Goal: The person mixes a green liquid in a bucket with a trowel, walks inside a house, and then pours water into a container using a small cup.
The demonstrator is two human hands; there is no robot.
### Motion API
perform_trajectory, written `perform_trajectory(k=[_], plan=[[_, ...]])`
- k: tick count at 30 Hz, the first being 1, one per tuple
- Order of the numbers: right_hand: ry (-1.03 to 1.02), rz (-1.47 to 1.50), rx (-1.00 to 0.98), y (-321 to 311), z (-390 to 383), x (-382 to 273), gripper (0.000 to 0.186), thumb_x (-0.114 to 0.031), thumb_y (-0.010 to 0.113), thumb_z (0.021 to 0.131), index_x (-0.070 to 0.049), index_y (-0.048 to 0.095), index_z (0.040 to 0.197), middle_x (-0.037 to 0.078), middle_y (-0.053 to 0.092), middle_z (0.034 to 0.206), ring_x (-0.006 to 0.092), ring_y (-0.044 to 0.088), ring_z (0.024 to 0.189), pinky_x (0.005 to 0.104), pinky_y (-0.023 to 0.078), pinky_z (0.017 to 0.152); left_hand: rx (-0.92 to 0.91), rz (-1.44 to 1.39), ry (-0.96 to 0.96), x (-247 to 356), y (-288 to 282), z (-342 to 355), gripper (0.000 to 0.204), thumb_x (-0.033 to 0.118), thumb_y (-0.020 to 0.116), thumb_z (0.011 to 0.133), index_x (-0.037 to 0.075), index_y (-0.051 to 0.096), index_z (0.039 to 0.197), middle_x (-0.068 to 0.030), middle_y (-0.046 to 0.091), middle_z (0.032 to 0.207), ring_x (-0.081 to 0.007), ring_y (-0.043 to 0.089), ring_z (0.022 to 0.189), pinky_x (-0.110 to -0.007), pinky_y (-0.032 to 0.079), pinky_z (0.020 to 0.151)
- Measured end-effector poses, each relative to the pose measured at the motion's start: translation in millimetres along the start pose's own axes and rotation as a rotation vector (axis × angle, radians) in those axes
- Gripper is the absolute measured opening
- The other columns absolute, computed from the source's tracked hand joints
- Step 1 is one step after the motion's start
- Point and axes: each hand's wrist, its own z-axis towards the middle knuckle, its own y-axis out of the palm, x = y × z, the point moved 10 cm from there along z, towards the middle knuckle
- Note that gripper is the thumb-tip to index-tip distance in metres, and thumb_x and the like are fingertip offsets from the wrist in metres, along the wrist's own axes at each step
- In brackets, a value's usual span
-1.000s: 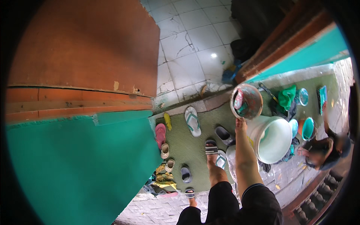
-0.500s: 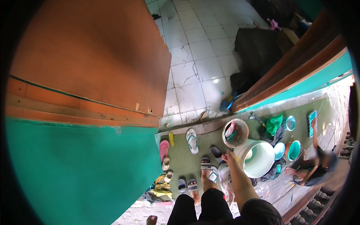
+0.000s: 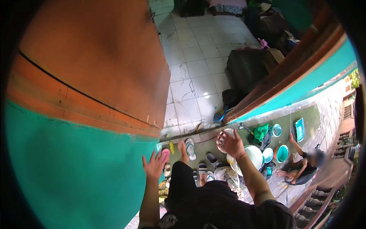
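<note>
My left hand (image 3: 153,166) is raised with its fingers spread, in front of the green wall (image 3: 76,168) and near a pink slipper (image 3: 165,155). It holds nothing. My right hand (image 3: 233,145) is also out in front, fingers apart, partly covering a round bucket (image 3: 222,138). Below it stands a large white bucket (image 3: 253,157). My bare left foot (image 3: 183,152) is lifted beside a white-and-green flip-flop (image 3: 190,149). The other foot wears a striped slide sandal (image 3: 203,168) on the green ground.
Ahead, a doorway opens onto white tiles (image 3: 190,86), with an orange door (image 3: 95,65) at its left. A raised sill (image 3: 179,131) crosses it. At the right, a seated person (image 3: 305,166) holds a long stick near a teal tray (image 3: 300,129). Tubs, including an orange one (image 3: 282,153), stand between us.
My left hand has come into view, fingers spread. My right hand has risen and opened. My left foot has left its striped slide and moved forward. The seated person now holds a stick up.
</note>
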Motion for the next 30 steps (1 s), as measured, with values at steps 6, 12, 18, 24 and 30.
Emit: perform_trajectory(k=[6,12,18,24,30], plan=[[-0.142,-0.06,-0.18,214.9,75.6,-23.0,0.077,-0.065,0.041,0.096,-0.006,0.041,0.144,0.02,0.044,0.148,0.039,0.04,0.137,0.0531,0.034,0.112,-0.431,-0.048,-0.201,-31.3,248.9,108.6,0.094,0.07,0.039,0.093,-0.004,0.027,0.15,-0.024,0.016,0.16,-0.0358,0.01,0.15,-0.058,0.01,0.121],[-0.221,-0.046,-0.241,292.0,141.9,-65.4,0.078,-0.064,0.039,0.096,-0.004,0.037,0.146,0.022,0.042,0.149,0.0401,0.038,0.139,0.0534,0.032,0.113,-0.509,0.043,-0.305,-26.9,338.0,171.7,0.094,0.073,0.032,0.093,-0.002,0.029,0.15,-0.0231,0.018,0.16,-0.0348,0.012,0.15,-0.056,0.013,0.121],[-0.351,-0.206,-0.183,276.5,171.1,-111.6,0.081,-0.065,0.04,0.096,-0.003,0.033,0.149,0.019,0.032,0.156,0.0388,0.029,0.144,0.0522,0.025,0.116,-0.509,0.129,-0.331,-25.9,364.2,231.5,0.093,0.072,0.034,0.093,-0.001,0.03,0.15,-0.0213,0.019,0.16,-0.0341,0.012,0.15,-0.055,0.013,0.121],[-0.817,-2.453,0.523,310.7,180.6,-149.1,0.074,-0.039,0.061,0.091,-0.01,0.031,0.153,0.022,0.019,0.16,0.0441,0.008,0.149,0.0612,0.006,0.118,-0.38,1.073,0.013,-22.4,335.6,316.9,0.083,0.062,0.021,0.101,-0.001,0.022,0.154,-0.0159,0.014,0.164,-0.0272,0.01,0.151,-0.047,0.007,0.12],[-0.747,-2.468,0.722,250.0,247.0,-234.2,0.075,-0.042,0.058,0.093,-0.008,0.029,0.154,0.021,0.018,0.161,0.0423,0.007,0.15,0.0605,0.004,0.118,-0.355,1.121,-0.057,-51.8,340.4,414.5,0.081,0.06,0.023,0.102,-0.001,0.018,0.154,-0.018,0.014,0.163,-0.0273,0.007,0.152,-0.047,0.008,0.121]])
